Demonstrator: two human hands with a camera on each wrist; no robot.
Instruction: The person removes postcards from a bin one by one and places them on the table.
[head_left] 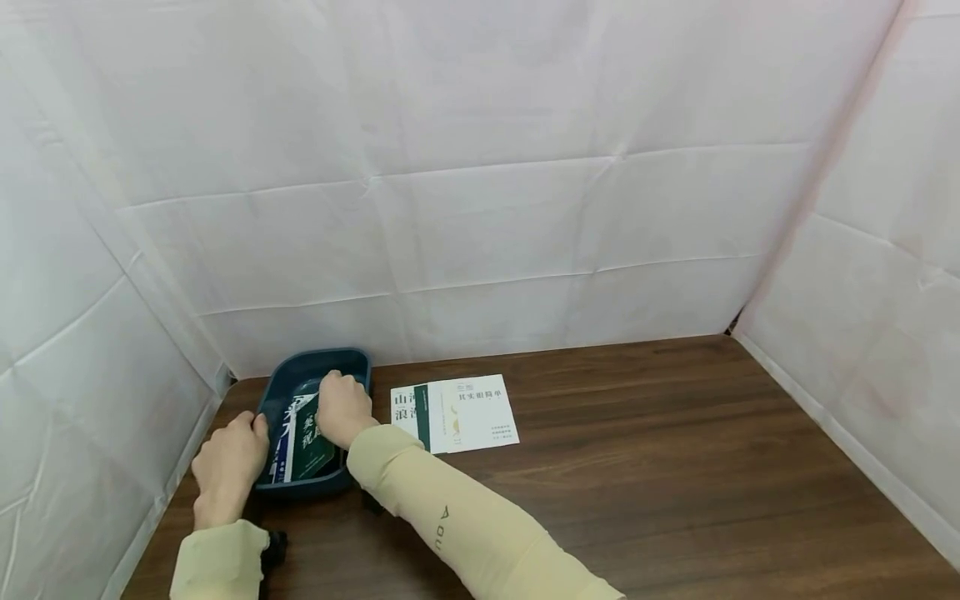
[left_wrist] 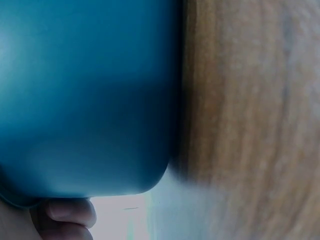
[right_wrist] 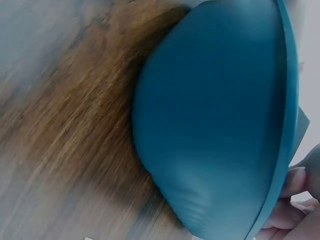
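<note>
Both hands, left (head_left: 228, 462) and right (head_left: 342, 408), grip the blue tray (head_left: 352, 367), long axis pointing away

The head view looks forward and down from above the person's arms, taking in the whole wooden surface (head_left: 637, 467), the white sheeted walls and the blue tray (head_left: 330, 360) at far left. The left wrist view sits right against the tray's outer wall (left_wrist: 85, 100), blurred, with fingers (left_wrist: 70, 212) at its lower edge. The right wrist view is just as close to the tray's opposite wall (right_wrist: 210, 125). All three views share tray and surface.
</note>
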